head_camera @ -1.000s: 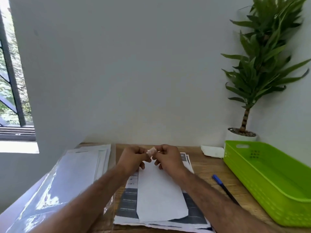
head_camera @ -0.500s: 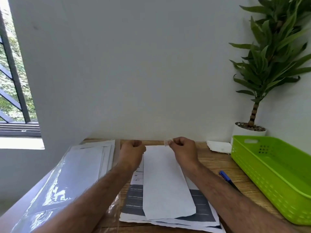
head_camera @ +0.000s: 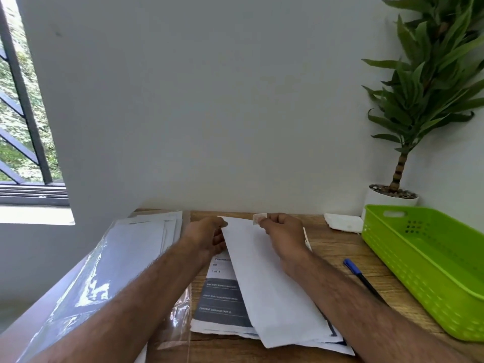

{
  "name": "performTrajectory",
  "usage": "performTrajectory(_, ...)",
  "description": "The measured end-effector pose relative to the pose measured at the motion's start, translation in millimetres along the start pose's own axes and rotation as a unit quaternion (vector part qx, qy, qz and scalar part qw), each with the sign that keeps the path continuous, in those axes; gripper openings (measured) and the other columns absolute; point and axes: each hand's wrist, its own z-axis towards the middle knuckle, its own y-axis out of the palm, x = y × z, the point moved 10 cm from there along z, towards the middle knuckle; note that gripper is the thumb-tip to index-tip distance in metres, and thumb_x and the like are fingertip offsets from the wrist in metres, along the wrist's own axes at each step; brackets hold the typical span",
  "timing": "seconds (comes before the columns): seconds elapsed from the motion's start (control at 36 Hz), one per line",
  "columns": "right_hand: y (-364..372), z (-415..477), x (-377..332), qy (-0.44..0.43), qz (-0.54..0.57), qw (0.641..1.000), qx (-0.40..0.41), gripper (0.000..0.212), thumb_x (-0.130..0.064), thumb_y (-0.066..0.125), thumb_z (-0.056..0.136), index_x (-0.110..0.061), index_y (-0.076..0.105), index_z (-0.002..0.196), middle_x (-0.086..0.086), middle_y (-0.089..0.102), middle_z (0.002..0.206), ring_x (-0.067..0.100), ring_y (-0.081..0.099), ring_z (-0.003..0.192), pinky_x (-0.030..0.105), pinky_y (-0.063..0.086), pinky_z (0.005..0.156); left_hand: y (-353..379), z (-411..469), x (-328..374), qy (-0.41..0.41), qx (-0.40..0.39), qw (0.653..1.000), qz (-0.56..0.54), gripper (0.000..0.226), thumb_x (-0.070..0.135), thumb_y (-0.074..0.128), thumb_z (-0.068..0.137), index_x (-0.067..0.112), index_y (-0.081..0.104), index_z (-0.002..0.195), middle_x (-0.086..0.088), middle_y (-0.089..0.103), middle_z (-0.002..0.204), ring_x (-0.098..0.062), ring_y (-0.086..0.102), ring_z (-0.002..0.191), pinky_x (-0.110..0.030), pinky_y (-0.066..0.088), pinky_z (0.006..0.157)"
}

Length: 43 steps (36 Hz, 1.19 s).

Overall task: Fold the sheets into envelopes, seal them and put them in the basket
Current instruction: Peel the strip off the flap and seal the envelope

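The wooden table runs up to a white wall. Along its left edge lies a pack of paper in a clear plastic sleeve. A potted plant stands in the far right corner, and a lime-green basket sits just in front of it along the right edge.

In the middle of the table lies a stack of printed sheets with dark bands of text. The folded white sheet lies on top of the stack, long and narrow, angled from the near edge toward the far edge.

The left hand is at the sheet's far left corner. Its fingers are curled and gripping the paper's edge, and the paper partly hides the thumb. The right hand rests over the sheet's far right part with its fingers curled.

A blue-capped pen lies between the stack and the basket. A white block sits by the far edge near the plant's pot. The right fingertips pinch a small piece of tape just above the sheet's far end.
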Motion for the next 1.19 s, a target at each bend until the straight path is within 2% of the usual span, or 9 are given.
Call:
performTrajectory(0.08,8.1,-5.8,-8.7,-0.032,-0.032,0.999,-0.022,0.018,-0.017,0.077,0.082,-0.001,0.074,0.087,0.002,0.064,0.074,0.012,0.053,0.071,0.024,0.040,0.061,-0.6,-2.4,-1.0,-0.011,0.002,1.000,0.025,0.007,-0.002,0.062,0.090,-0.001,0.060,0.096,-0.024,0.069,0.099,-0.040,0.068,0.091,-0.051,0.057,0.085)
performTrajectory(0.19,7.4,-15.3,-35.0,-0.122,-0.107,0.987,0.002,0.018,-0.024,0.081,0.082,-0.010,0.074,0.074,-0.001,0.072,0.072,-0.002,0.055,0.059,0.011,0.041,0.055,3.0,-5.8,-0.2,-0.011,-0.013,0.999,0.038,0.020,-0.010,0.057,0.090,-0.008,0.061,0.109,-0.027,0.069,0.111,-0.042,0.069,0.096,-0.045,0.059,0.070)
performTrajectory(0.31,2.9,-22.4,-53.7,-0.169,-0.130,0.977,0.019,0.017,-0.026,0.082,0.081,-0.014,0.073,0.073,-0.008,0.069,0.067,-0.006,0.057,0.055,0.005,0.040,0.052,18.1,-12.1,10.1,0.035,-0.057,0.997,0.033,0.026,-0.014,0.054,0.091,-0.009,0.064,0.114,-0.024,0.071,0.111,-0.039,0.070,0.098,-0.043,0.060,0.074)
performTrajectory(0.44,4.6,-20.9,-48.9,-0.100,-0.042,0.994,-0.022,0.018,-0.021,0.084,0.081,-0.007,0.072,0.079,0.004,0.070,0.064,0.009,0.061,0.051,0.023,0.050,0.052,42.0,-28.7,20.3,0.089,-0.125,0.987,0.047,0.030,-0.019,0.050,0.089,0.003,0.069,0.098,-0.023,0.073,0.106,-0.039,0.071,0.098,-0.045,0.061,0.081)
performTrajectory(0.56,9.4,-20.6,-40.9,-0.047,0.039,0.997,-0.055,0.014,-0.009,0.084,0.079,-0.005,0.072,0.079,0.010,0.072,0.067,0.019,0.068,0.057,0.032,0.058,0.060,57.8,-36.7,21.7,0.123,-0.167,0.976,0.060,0.033,-0.020,0.052,0.086,0.000,0.071,0.103,-0.027,0.072,0.107,-0.042,0.070,0.098,-0.053,0.057,0.091)
performTrajectory(0.69,14.1,-21.6,-35.9,-0.008,0.102,0.992,-0.073,0.014,-0.006,0.083,0.079,0.000,0.072,0.083,0.015,0.072,0.068,0.021,0.069,0.058,0.029,0.059,0.058,62.8,-38.5,22.0,0.142,-0.184,0.970,0.070,0.039,-0.023,0.049,0.085,0.002,0.072,0.103,-0.023,0.073,0.099,-0.034,0.069,0.091,-0.052,0.056,0.093)
performTrajectory(0.81,15.8,-21.9,-32.4,0.014,0.139,0.987,-0.075,0.013,-0.003,0.082,0.079,0.001,0.071,0.084,0.016,0.071,0.069,0.020,0.069,0.059,0.028,0.060,0.057,62.8,-40.0,24.1,0.148,-0.184,0.969,0.066,0.041,-0.024,0.047,0.086,0.005,0.072,0.102,-0.023,0.073,0.100,-0.031,0.070,0.088,-0.044,0.061,0.085)
performTrajectory(1.08,16.6,-19.1,-29.2,0.015,0.139,0.987,-0.077,0.017,-0.002,0.082,0.078,0.004,0.070,0.089,0.015,0.071,0.068,0.018,0.068,0.057,0.027,0.060,0.055,63.3,-40.2,24.9,0.154,-0.189,0.968,0.063,0.039,-0.023,0.048,0.086,-0.002,0.069,0.111,-0.034,0.067,0.113,-0.035,0.068,0.092,-0.050,0.056,0.091)
performTrajectory(1.19,16.5,-18.8,-28.0,0.014,0.132,0.988,-0.075,0.016,-0.002,0.082,0.079,0.004,0.071,0.088,0.014,0.070,0.067,0.018,0.067,0.056,0.027,0.059,0.054,64.6,-41.2,24.2,0.156,-0.192,0.967,0.062,0.039,-0.024,0.049,0.086,0.002,0.072,0.106,-0.030,0.070,0.106,-0.034,0.068,0.091,-0.048,0.057,0.089)
